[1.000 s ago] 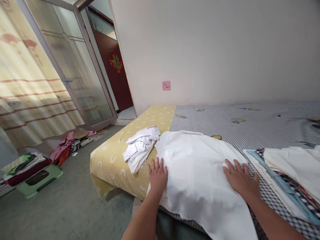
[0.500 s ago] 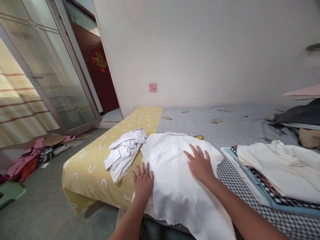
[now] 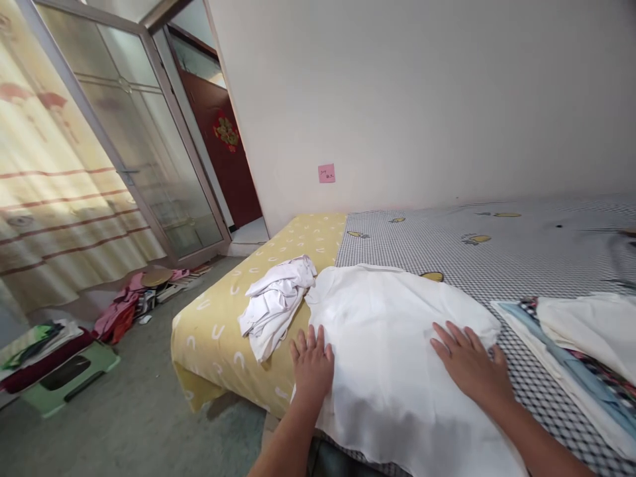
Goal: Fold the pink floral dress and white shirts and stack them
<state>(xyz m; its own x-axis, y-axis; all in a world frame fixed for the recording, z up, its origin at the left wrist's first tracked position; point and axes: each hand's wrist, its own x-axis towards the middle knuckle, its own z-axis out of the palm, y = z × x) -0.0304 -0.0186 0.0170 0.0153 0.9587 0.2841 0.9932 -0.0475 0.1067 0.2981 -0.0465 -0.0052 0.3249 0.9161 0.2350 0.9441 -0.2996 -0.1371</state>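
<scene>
A white garment [image 3: 382, 338] lies spread on the bed before me, its lower end hanging toward the near edge. What kind of garment it is I cannot tell. My left hand [image 3: 313, 364] rests flat at its left edge, fingers apart. On its right side lies my right hand [image 3: 472, 364], open, with spread fingers pressing on the cloth near the right edge. Neither hand grips anything. Just left of the garment, a crumpled white cloth [image 3: 278, 298] sits on the yellow bedding [image 3: 209, 358].
Folded clothes [image 3: 571, 358] are stacked at the right on the checked sheet [image 3: 477, 258]. A green stool [image 3: 74, 384] with clothes on it stands on the floor at left. Beyond it are piled items [image 3: 124, 305] and a glass door [image 3: 144, 132]. A pink note [image 3: 326, 173] is on the wall.
My view has turned left, bringing the stool and more curtain into sight. My right hand has slid right across the garment to near its edge; my left hand stays at the left edge.
</scene>
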